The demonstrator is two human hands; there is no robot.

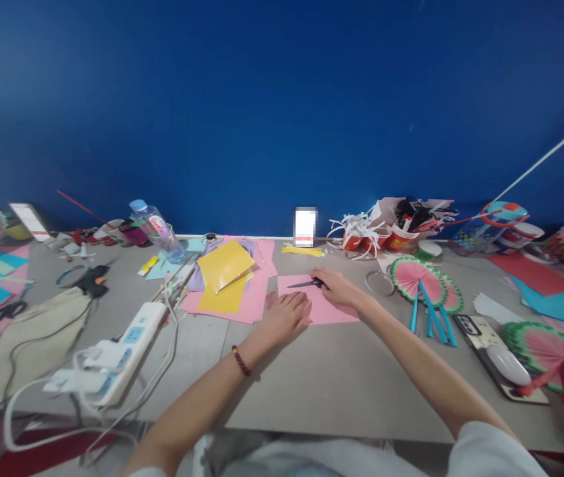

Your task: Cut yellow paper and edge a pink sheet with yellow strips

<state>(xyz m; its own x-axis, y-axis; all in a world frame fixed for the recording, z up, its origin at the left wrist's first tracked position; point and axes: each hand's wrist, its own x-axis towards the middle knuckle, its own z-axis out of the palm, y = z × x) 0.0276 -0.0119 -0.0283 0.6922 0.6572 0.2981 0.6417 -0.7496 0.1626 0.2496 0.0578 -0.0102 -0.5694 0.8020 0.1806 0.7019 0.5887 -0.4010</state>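
Scissors (303, 285) lie on or just above the far left part of a pink sheet (329, 314), at about 11 o'clock from its centre; contact between blades and paper cannot be confirmed. The sheet rests on the counter (311, 377), at 12 o'clock from the person.

Right hand (334, 286): fingers closed about the handles, near 2 o'clock on the sheet. Left hand (287, 313): palm down, fingers extended, at the sheet's left side near 8 o'clock, gripping nothing that shows.

Handling advice, judged from this posture:
1. Seat thumb and fingers fully in the handle loops before working the blades.
2. Press the sheet evenly with the left hand; thin paper will probably slide or buckle if pressed at one edge only.
3. Set the left fingertips clear of the blade line, on its 6 o'clock side, since the points aim across just beyond them.
4. When working the blades, turn the paper rather than twist the wrist.

Orientation: blade tips point to about 9 o'clock, handles toward 3 o'clock. The scissors' long axis runs nearly crosswise to the person. The blades appear to lie together as one narrow dark line. The sheet's longer side also seems to run from 9 to 3 o'clock, though the slanted view leaves this uncertain. Yellow strips (304, 251) lie beyond the sheet at 12 o'clock.
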